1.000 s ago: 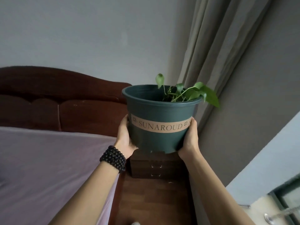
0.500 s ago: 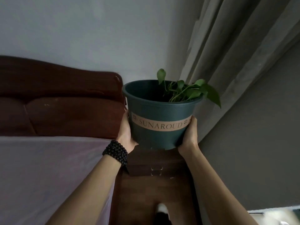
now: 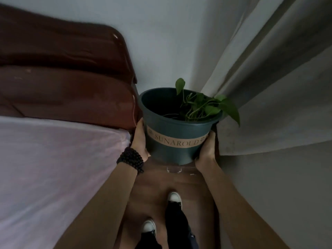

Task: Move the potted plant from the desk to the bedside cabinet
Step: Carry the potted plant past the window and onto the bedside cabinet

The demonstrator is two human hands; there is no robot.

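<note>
Green plastic pot (image 3: pixel 177 141) w/ tan "SUNAROUD" band, held btwn both hands. Left hand (image 3: pixel 141 139) pressed flat on pot's left side, beaded bracelet (image 3: pixel 131 159) at wrist; right hand (image 3: pixel 206 150) wraps right side. Plant (image 3: pixel 206 105) leans right, one leaf over rim near curtain (image 3: pixel 269 87). Pot sits low over cabinet (image 3: pixel 174 169) at far end; can't tell if touching. Bed (image 3: pixel 53 168) left, headboard (image 3: pixel 62 78) far left. Shoes (image 3: pixel 174 198) near, on wood floor (image 3: pixel 152 194).

The potted plant (image 3: pixel 177 130) sits between the left hand (image 3: pixel 141 139) and right hand (image 3: pixel 206 146), above the bedside cabinet (image 3: pixel 179 169). The bed (image 3: pixel 53 168) lies left, its headboard (image 3: pixel 62 78) far left, the curtain (image 3: pixel 269 78) right, and shoes (image 3: pixel 174 198) near on the floor (image 3: pixel 152 194).
</note>
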